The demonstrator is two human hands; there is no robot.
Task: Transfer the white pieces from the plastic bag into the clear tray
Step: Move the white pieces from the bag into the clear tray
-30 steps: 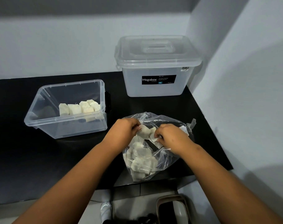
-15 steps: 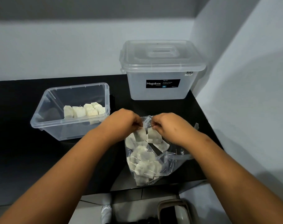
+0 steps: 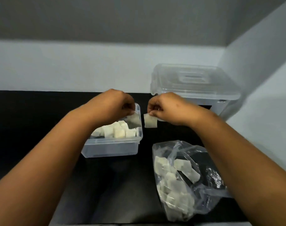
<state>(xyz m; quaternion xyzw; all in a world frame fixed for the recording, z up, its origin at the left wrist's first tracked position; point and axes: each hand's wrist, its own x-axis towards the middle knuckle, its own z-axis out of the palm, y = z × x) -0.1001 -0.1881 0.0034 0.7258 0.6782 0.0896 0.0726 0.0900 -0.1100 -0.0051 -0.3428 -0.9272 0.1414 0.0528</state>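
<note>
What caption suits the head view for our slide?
Left hand and right hand each pinch a white piece above the clear plastic tray; the crumpled transparent plastic bag lies nearby.

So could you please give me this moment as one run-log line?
left hand: pinches piece over tray | right hand: pinches piece beside tray | bag: pieces remain

I see two bare forearms reaching in from the bottom corners of my view, each ending in one of the hands: the left hand (image 3: 113,106) and the right hand (image 3: 167,108). No sleeves show anywhere along either arm. I see no watch, ring, bracelet or glove on either. A small dark spot marks the back of the right hand.
</note>
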